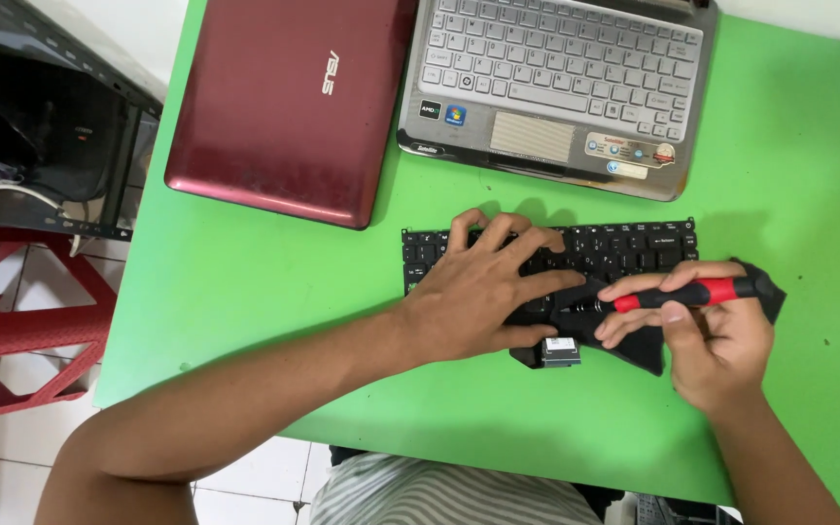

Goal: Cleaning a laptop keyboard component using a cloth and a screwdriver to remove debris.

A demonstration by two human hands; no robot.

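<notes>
Left hand (483, 292) spread flat, pinning keyboard (624, 248); right hand (707, 335), at its 3 o'clock, pinches screwdriver (692, 294); best kept level, tip seated, pressure light, cloth (634, 345) clear.

A loose black laptop keyboard (624, 251) lies on the green table (809, 156), near the person. Behind it sit a closed dark-red laptop (289, 102) at left and an open silver laptop (556, 87) at right, side by side. A red plastic chair (12, 321) stands left of the table.
</notes>
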